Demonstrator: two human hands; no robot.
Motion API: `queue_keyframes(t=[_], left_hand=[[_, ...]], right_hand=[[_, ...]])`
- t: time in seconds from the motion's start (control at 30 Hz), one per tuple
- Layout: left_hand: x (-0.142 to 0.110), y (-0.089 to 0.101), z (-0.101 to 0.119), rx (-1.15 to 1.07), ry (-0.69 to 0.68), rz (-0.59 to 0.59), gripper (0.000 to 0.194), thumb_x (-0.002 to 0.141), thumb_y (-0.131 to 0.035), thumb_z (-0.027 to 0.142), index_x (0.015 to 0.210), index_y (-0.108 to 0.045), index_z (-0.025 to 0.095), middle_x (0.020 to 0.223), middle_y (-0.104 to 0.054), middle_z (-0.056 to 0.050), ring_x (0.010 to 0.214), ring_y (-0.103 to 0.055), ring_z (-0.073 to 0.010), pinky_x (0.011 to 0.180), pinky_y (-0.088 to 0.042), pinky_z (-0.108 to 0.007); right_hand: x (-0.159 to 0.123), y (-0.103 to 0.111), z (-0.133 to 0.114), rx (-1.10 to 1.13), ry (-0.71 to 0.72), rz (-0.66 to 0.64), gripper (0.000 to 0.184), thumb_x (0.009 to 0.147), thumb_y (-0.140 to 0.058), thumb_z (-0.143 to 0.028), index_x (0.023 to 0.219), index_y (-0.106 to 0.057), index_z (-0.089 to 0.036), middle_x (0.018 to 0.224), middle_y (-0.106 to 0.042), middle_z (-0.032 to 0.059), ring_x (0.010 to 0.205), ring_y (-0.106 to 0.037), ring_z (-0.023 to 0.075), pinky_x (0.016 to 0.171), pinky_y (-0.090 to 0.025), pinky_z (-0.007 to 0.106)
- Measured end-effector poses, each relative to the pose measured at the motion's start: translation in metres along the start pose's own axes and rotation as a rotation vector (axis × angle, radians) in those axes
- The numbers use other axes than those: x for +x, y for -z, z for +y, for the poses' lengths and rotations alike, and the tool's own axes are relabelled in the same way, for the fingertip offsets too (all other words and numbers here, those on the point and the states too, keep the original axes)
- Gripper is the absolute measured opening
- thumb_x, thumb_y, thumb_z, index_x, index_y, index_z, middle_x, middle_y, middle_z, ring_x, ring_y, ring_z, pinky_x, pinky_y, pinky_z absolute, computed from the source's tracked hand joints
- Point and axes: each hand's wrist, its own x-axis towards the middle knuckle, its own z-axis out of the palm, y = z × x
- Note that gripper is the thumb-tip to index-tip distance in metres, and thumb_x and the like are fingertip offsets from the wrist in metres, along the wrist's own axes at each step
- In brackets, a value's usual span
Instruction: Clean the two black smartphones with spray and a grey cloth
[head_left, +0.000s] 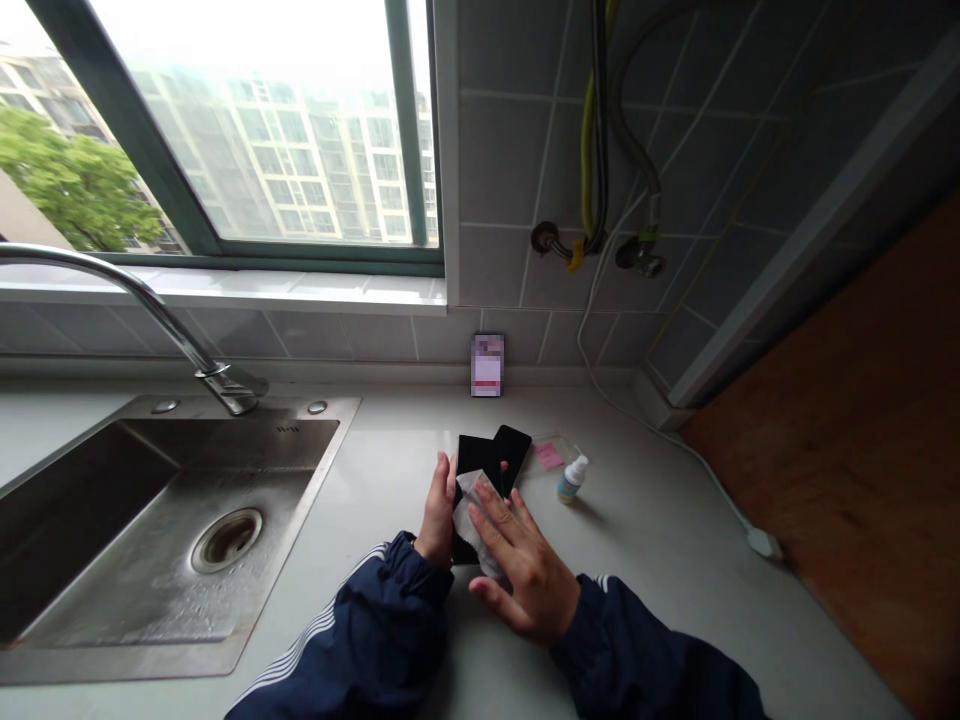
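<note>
A black phone-like slab with a flat dark screen (474,452) is gripped along its left edge by my left hand (437,515), thumb up; fingertips show at its right side. My right hand (525,570) presses a crumpled white tissue (472,520) onto the slab's face, its fingers stretched over the tissue. The tissue hides much of the slab's lower part. Just behind, a second black phone (514,448) lies on the counter, partly covered by the first. Right of it stand a small white spray bottle (572,480) and, lying flat, a clear piece with a pink patch (549,456).
At the left is a steel sink (292,520) with a curved chrome faucet (161,310). A small pixelated card or screen (487,366) leans against the tiled wall. A white cable (697,455) runs along the right to a plug (763,543), near a brown wooden panel (847,430).
</note>
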Motion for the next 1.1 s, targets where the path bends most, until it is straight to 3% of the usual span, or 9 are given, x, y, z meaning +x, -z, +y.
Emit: queue_keyframes(t=[0.13, 0.33, 0.6, 0.7, 0.83, 1.0, 1.1], left_hand=[[0.001, 0.000, 0.001, -0.017, -0.011, 0.019, 0.073, 0.093, -0.049, 0.063, 0.144, -0.050, 0.011, 0.120, -0.072, -0.018, 0.106, -0.071, -0.0323, 0.098, -0.053, -0.045], [0.003, 0.005, -0.004, -0.015, 0.007, -0.018, 0.069, 0.093, -0.049, 0.062, 0.140, -0.055, 0.012, 0.120, -0.072, -0.017, 0.113, -0.068, -0.0323, 0.105, -0.049, -0.047], [-0.002, 0.000, -0.017, 0.087, 0.048, -0.151, 0.058, 0.089, -0.058, 0.061, 0.127, -0.069, 0.019, 0.138, -0.064, -0.007, 0.148, -0.032, -0.0283, 0.126, -0.019, -0.039], [-0.003, 0.002, -0.019, 0.121, 0.073, -0.243, 0.063, 0.090, -0.053, 0.065, 0.133, -0.065, 0.020, 0.144, -0.058, -0.005, 0.150, -0.028, -0.0279, 0.126, -0.017, -0.039], [-0.002, 0.006, -0.021, 0.220, -0.017, -0.298, 0.063, 0.097, -0.043, 0.060, 0.148, -0.049, 0.023, 0.156, -0.045, -0.003, 0.151, -0.024, -0.0246, 0.127, -0.012, -0.035], [-0.003, 0.008, -0.021, 0.286, 0.024, -0.270, 0.070, 0.094, -0.042, 0.066, 0.148, -0.050, 0.021, 0.155, -0.045, -0.005, 0.152, -0.023, -0.0275, 0.127, -0.010, -0.039], [-0.003, 0.009, -0.022, 0.229, 0.099, -0.142, 0.068, 0.092, -0.045, 0.067, 0.140, -0.060, 0.020, 0.147, -0.056, -0.007, 0.152, -0.022, -0.0289, 0.127, -0.015, -0.042]], right_hand=[[0.000, 0.002, 0.001, -0.004, 0.008, -0.021, 0.071, 0.104, -0.032, -0.054, 0.158, -0.023, -0.010, 0.162, -0.026, 0.0180, 0.152, -0.019, 0.0315, 0.121, -0.019, 0.062], [0.001, 0.001, 0.003, -0.028, -0.017, -0.076, 0.072, 0.103, -0.031, -0.056, 0.159, -0.020, -0.012, 0.163, -0.025, 0.0160, 0.153, -0.016, 0.0327, 0.121, -0.018, 0.063], [0.002, -0.002, 0.011, -0.088, -0.210, 0.036, 0.074, 0.104, -0.022, -0.058, 0.161, -0.008, -0.013, 0.165, -0.016, 0.0170, 0.153, -0.013, 0.0337, 0.119, -0.020, 0.063], [0.002, -0.001, 0.012, -0.108, -0.275, 0.099, 0.073, 0.104, -0.024, -0.056, 0.161, -0.006, -0.015, 0.166, -0.015, 0.0164, 0.154, -0.012, 0.0338, 0.120, -0.018, 0.062], [0.003, 0.001, 0.014, -0.120, -0.316, 0.145, 0.072, 0.105, -0.026, -0.054, 0.162, -0.004, -0.016, 0.166, -0.016, 0.0156, 0.153, -0.013, 0.0338, 0.119, -0.020, 0.062], [0.003, 0.000, 0.015, -0.107, -0.266, 0.118, 0.075, 0.104, -0.026, -0.056, 0.161, -0.003, -0.013, 0.166, -0.013, 0.0164, 0.154, -0.011, 0.0344, 0.120, -0.018, 0.062], [0.002, -0.001, 0.011, -0.089, -0.154, 0.044, 0.076, 0.104, -0.026, -0.057, 0.161, -0.006, -0.011, 0.166, -0.013, 0.0174, 0.153, -0.009, 0.0359, 0.119, -0.018, 0.064]])
